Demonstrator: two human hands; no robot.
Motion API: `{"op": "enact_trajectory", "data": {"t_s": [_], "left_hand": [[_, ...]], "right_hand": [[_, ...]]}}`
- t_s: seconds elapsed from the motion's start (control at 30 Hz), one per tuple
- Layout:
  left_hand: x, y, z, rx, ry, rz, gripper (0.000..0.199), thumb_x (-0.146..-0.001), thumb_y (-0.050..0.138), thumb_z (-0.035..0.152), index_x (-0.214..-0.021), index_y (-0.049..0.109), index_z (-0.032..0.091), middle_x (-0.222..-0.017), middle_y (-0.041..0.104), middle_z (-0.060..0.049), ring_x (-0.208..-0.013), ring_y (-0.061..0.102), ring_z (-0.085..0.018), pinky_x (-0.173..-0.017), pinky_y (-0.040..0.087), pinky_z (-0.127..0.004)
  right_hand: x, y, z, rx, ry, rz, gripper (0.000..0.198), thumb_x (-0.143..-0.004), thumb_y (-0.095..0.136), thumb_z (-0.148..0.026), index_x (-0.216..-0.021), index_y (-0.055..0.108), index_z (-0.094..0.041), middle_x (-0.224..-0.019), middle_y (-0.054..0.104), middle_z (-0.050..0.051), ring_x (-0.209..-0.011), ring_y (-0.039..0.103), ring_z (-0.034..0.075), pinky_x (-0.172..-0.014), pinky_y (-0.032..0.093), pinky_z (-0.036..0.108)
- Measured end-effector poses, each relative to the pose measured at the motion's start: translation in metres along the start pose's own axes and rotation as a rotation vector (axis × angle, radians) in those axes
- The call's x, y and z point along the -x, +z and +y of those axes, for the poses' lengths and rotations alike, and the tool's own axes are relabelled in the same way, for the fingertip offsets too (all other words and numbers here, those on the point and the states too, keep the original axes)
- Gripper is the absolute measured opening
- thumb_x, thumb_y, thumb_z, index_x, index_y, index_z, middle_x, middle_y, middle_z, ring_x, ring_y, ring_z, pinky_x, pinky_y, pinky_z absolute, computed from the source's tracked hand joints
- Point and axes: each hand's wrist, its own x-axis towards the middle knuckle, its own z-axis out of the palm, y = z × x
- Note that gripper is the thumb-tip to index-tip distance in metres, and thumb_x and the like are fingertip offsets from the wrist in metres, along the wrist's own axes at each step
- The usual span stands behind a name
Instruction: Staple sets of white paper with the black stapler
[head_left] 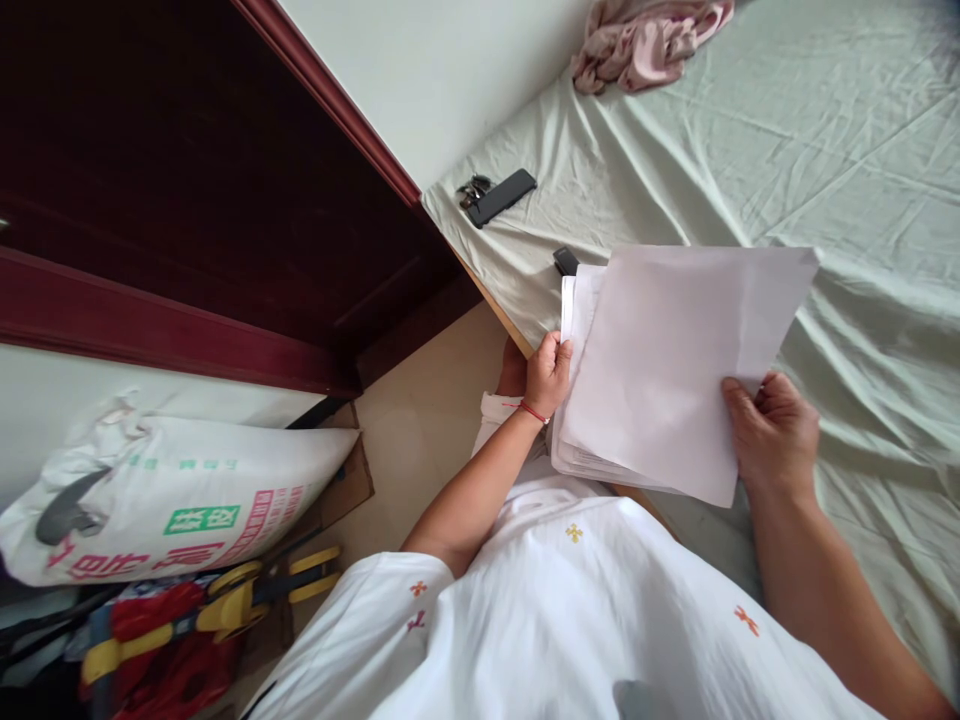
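Note:
A loose stack of white paper sheets [664, 370] is held up in front of my body, over the edge of the bed. My left hand [549, 372], with a red string at the wrist, grips the stack's left edge, thumb on top. On the right side, my right hand [776, 425] pinches the top sheet between thumb and curled fingers. That sheet lies skewed over the others, its right part bent slightly. Most of the lower sheets are hidden beneath it.
On the bed's pale green sheet [862, 170] lie a black phone [502, 197], keys [475, 188], a small black object [565, 262] and a pink cloth [649, 45]. A dark red door [187, 150] stands at left, above a white printed sack [180, 490] and a yellow-black tool [225, 605].

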Motion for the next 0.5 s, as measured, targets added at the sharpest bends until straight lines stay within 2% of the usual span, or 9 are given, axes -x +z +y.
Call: {"op": "enact_trajectory", "data": {"t_s": [0.2, 0.5], "left_hand": [[-0.0008, 0.0010, 0.0008, 0.014, 0.030, 0.025, 0.060, -0.096, 0.035, 0.079, -0.088, 0.053, 0.022, -0.067, 0.052, 0.000, -0.063, 0.051, -0.016, -0.064, 0.041, -0.031], [0.0036, -0.0028, 0.0069, 0.126, -0.029, 0.006, 0.057, -0.098, 0.041, 0.074, -0.085, 0.056, 0.020, -0.068, 0.046, 0.001, -0.062, 0.044, -0.013, -0.062, 0.039, -0.030]], "right_hand": [[0.0008, 0.0006, -0.0019, -0.031, 0.015, 0.010, 0.028, -0.082, 0.076, -0.045, -0.096, 0.068, -0.022, -0.080, 0.069, -0.003, -0.064, 0.054, 0.011, -0.059, 0.043, 0.024], [0.0013, 0.0009, -0.0026, -0.076, 0.022, -0.056, 0.028, -0.082, 0.077, -0.045, -0.094, 0.067, -0.023, -0.082, 0.070, -0.003, -0.065, 0.055, 0.011, -0.059, 0.044, 0.024]]}}
